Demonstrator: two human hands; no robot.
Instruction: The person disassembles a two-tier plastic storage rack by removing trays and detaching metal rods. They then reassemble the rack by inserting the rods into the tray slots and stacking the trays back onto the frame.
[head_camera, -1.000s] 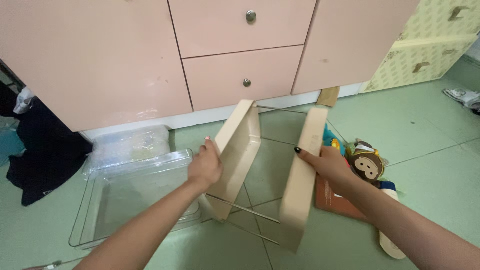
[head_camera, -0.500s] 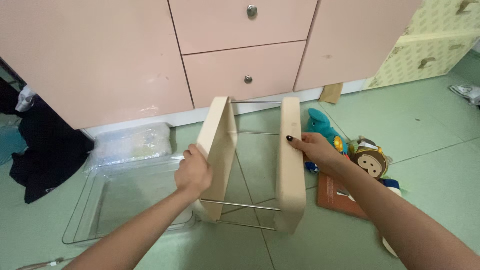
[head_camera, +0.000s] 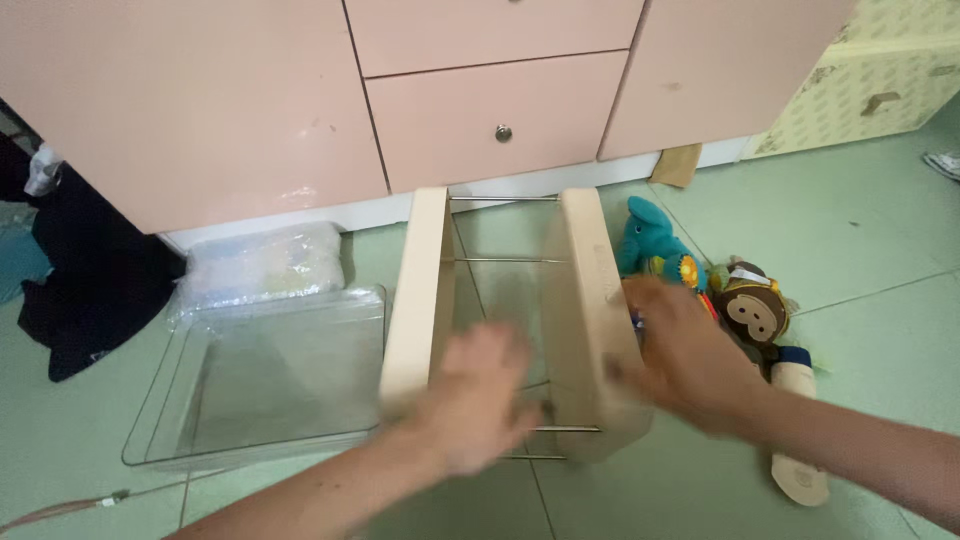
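Moved: both hands off the rack (head_camera: 500, 320), now blurred.
Rack: standing on floor, before the drawer (head_camera: 490, 125).
Left hand (head_camera: 470, 410): open, over rack's near end.
Right hand (head_camera: 680, 365): spread, beside rack's right panel.
Progress: rack set down; toys (head_camera: 740, 300) remain right of rack.

- The rack (head_camera: 500, 320), two side panels joined by thin rods, stands on the floor (head_camera: 850, 230) just in front of the cabinet (head_camera: 480, 110).
- The left hand (head_camera: 475, 400) is at the near end of the rack's left panel; the right hand (head_camera: 680, 365) is against the right panel's outer side.
- The clear tray (head_camera: 260, 385) lies on the floor just left of the rack.
- The plastic bag (head_camera: 255, 265) lies beyond the tray, near the cabinet base.
- The toys (head_camera: 720, 295) lie right of the rack, behind the right hand.
- The box (head_camera: 870, 80) stands far right.
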